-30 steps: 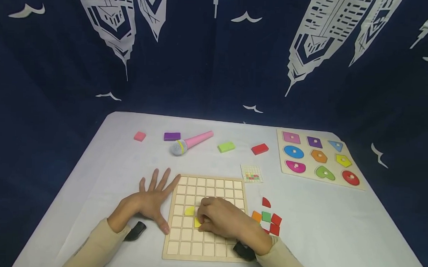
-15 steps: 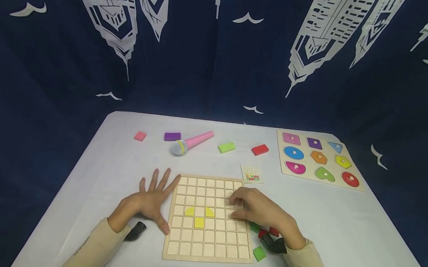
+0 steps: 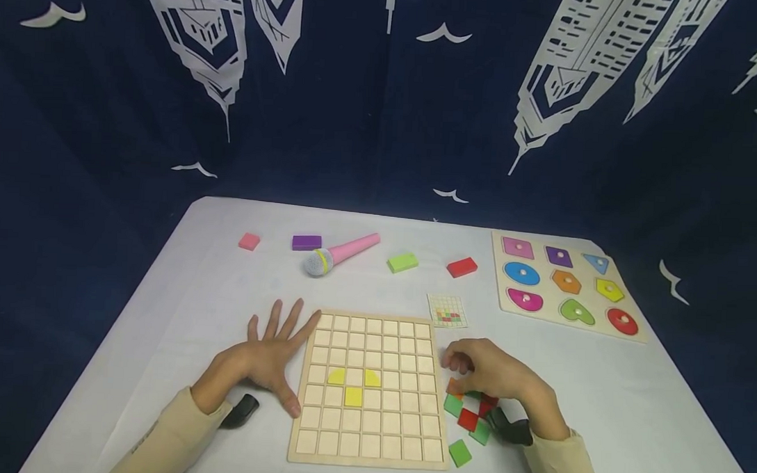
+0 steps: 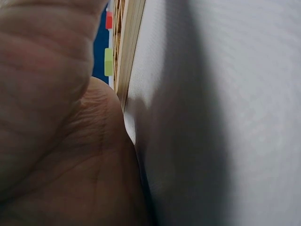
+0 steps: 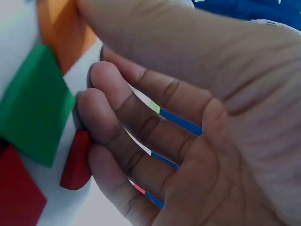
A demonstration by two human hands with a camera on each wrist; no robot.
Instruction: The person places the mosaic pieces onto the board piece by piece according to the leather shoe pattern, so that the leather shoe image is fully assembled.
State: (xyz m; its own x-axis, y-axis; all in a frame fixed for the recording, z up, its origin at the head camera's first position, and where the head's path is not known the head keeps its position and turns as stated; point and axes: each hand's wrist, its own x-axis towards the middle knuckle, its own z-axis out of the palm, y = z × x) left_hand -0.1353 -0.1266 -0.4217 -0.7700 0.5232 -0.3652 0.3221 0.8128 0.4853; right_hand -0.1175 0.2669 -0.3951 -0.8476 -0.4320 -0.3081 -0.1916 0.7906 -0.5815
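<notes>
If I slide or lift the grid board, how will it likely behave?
The grid board is likely stiff: its edge runs straight in the left wrist view, with no visible bend. It'd probably slide rather than roll or tip, since it lies flat on the white table. Tilting could spill the three yellow pieces, which nothing visible holds down.

Head view: I record soft, even light across the white cloth-covered table [image 3: 623, 405], with the navy curtain printed in white skyline shapes [image 3: 370, 125] dim and darkening at its sides. Left wrist view: my bare left hand [image 4: 56, 122] lies shaded and soft in detail, beside a broad, blurry-edged shadow on the cloth. Right wrist view: brighter, my bare right hand [image 5: 225, 141] pale and blurred at the thumb, the flat green square tile [image 5: 40, 106] soft-edged.
</notes>
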